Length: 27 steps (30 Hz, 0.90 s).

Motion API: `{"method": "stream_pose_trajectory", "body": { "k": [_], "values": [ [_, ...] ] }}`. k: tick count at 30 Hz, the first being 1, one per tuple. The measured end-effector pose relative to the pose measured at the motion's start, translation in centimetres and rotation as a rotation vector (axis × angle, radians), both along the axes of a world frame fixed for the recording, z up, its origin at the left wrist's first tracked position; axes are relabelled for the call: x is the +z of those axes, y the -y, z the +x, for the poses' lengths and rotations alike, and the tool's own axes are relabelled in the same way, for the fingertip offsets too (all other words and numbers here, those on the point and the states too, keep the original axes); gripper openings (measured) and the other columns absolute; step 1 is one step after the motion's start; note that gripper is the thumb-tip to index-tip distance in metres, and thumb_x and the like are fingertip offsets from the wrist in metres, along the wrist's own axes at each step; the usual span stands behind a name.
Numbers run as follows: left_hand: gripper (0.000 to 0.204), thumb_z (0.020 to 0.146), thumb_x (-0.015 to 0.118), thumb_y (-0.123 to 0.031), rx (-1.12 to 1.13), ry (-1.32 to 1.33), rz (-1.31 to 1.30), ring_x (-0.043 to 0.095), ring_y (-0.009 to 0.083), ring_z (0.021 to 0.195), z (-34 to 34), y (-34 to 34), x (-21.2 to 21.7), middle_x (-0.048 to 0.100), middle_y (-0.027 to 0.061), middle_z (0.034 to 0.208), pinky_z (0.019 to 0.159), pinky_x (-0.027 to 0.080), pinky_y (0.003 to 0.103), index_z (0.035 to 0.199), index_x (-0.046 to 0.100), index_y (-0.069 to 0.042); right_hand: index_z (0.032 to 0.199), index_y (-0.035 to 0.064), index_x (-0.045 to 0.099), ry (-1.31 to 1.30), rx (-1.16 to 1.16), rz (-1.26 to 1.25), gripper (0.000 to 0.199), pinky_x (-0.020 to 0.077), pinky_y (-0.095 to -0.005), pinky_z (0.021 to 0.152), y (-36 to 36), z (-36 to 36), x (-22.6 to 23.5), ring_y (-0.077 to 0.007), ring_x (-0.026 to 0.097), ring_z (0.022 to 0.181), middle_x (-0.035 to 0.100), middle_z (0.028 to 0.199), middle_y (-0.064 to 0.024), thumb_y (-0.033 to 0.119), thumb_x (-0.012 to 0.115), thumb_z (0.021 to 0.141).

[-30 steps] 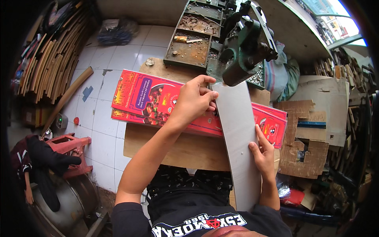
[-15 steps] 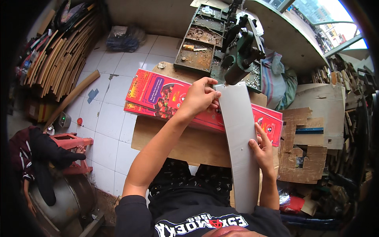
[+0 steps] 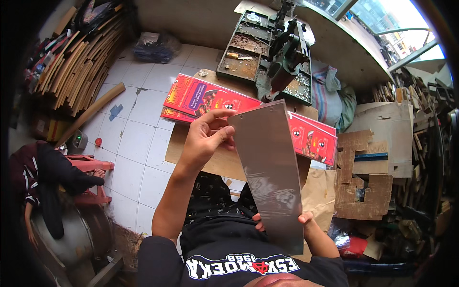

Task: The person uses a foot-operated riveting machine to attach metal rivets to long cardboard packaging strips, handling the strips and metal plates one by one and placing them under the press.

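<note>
A long grey sheet (image 3: 270, 172) with small holes near its top edge is held up in front of me, tilted. My left hand (image 3: 205, 136) pinches its upper left edge. My right hand (image 3: 301, 221) grips its lower end from behind, mostly hidden by the sheet. Behind the sheet a stack of long red printed cartons (image 3: 210, 99) lies across a brown board (image 3: 224, 160) on the floor. A green metal press (image 3: 284, 62) stands just beyond the cartons.
A tray of rusty metal parts (image 3: 239, 57) sits beside the press. Wooden strips (image 3: 71, 67) are stacked at the left, cut cardboard pieces (image 3: 368, 177) at the right. A red stool with dark cloth (image 3: 71, 167) stands at lower left on the white tiled floor (image 3: 138, 138).
The grey sheet has been lifted off the cartons and away from the press, toward me. My right hand slid down to its lower end.
</note>
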<state>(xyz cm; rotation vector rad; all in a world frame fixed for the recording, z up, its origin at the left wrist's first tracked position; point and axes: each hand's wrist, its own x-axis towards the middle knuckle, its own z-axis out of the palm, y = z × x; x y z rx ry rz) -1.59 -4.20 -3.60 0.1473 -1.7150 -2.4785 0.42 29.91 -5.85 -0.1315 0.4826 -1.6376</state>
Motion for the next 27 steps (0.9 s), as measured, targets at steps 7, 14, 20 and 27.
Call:
{"method": "stream_pose_trajectory", "body": {
  "k": [7, 14, 20, 27],
  "values": [
    [0.045, 0.098, 0.057, -0.006, 0.759, -0.017, 0.036, 0.068, 0.0199, 0.086, 6.2, -0.8, -3.4, 0.055, 0.0133, 0.123, 0.072, 0.058, 0.028, 0.139, 0.040, -0.003, 0.148, 0.0094, 0.047, -1.963, -0.309, 0.531, 0.094, 0.0399, -0.0454, 0.107, 3.3, -6.7, 8.6, -0.0369, 0.050, 0.127, 0.044, 0.144, -0.0223, 0.033, 0.084, 0.064],
    [0.033, 0.097, 0.055, -0.004, 0.637, 0.060, 0.002, 0.068, 0.0186, 0.084, 9.6, -3.5, -5.7, 0.055, 0.0109, 0.118, 0.072, 0.059, 0.030, 0.129, 0.047, -0.003, 0.151, 0.0220, 0.043, -2.483, -0.216, 0.758, 0.093, 0.0228, -0.0563, 0.118, 10.6, -12.5, 9.0, -0.0424, 0.032, 0.142, 0.034, 0.154, -0.0243, 0.044, 0.082, 0.069],
    [0.022, 0.099, 0.056, -0.005, 0.265, 0.027, -0.131, 0.068, 0.0164, 0.084, 11.4, -6.3, -5.2, 0.064, 0.0103, 0.102, 0.076, 0.057, 0.028, 0.120, 0.055, 0.000, 0.112, 0.0058, 0.070, -1.973, -0.880, 0.397, 0.032, 0.0556, -0.0370, 0.077, 10.5, -3.5, 1.0, -0.0300, 0.068, 0.089, 0.069, 0.098, -0.0144, 0.004, 0.077, 0.081],
    [0.034, 0.098, 0.060, -0.009, -0.382, 0.262, -0.458, 0.070, 0.0207, 0.098, 12.0, -4.6, -8.8, 0.070, 0.0140, 0.111, 0.090, 0.056, 0.031, 0.130, 0.058, 0.002, 0.101, 0.0113, 0.077, -1.912, -0.796, 0.831, 0.020, 0.0560, -0.0349, 0.078, 3.1, 4.8, -7.3, -0.0264, 0.067, 0.085, 0.072, 0.089, -0.0083, 0.014, 0.077, 0.081]
  ]
}}
